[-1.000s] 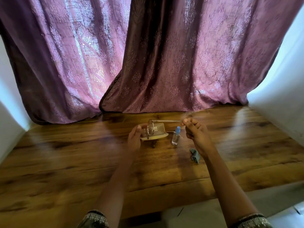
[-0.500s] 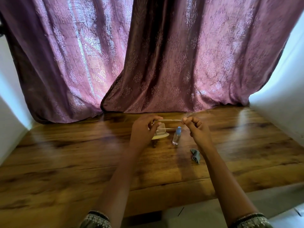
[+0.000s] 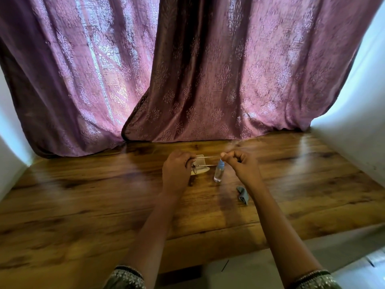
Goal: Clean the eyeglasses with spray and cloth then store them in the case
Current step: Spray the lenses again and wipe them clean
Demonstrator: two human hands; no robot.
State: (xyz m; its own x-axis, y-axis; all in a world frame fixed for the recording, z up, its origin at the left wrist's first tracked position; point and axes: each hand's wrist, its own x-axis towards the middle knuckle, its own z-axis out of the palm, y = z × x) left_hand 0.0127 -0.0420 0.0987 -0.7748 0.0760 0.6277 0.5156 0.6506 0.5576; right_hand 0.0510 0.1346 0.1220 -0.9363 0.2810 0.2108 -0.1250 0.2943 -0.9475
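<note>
Here, a purple curtain [image 3: 208, 69] hangs beyond both hands and a wooden table [image 3: 83, 195] lies beneath them. The left hand [image 3: 177, 172] grips the front of the eyeglasses [image 3: 208, 157] while the right hand [image 3: 239, 165] pinches a temple tip. Between the hands sit the pale case [image 3: 201, 171] and the spray bottle [image 3: 218, 174], with the cloth [image 3: 243, 193] just beside the right wrist

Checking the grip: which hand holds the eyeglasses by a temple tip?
The right hand, pinching the upper temple's end; the left hand grips the eyeglasses at the lens end.
</note>
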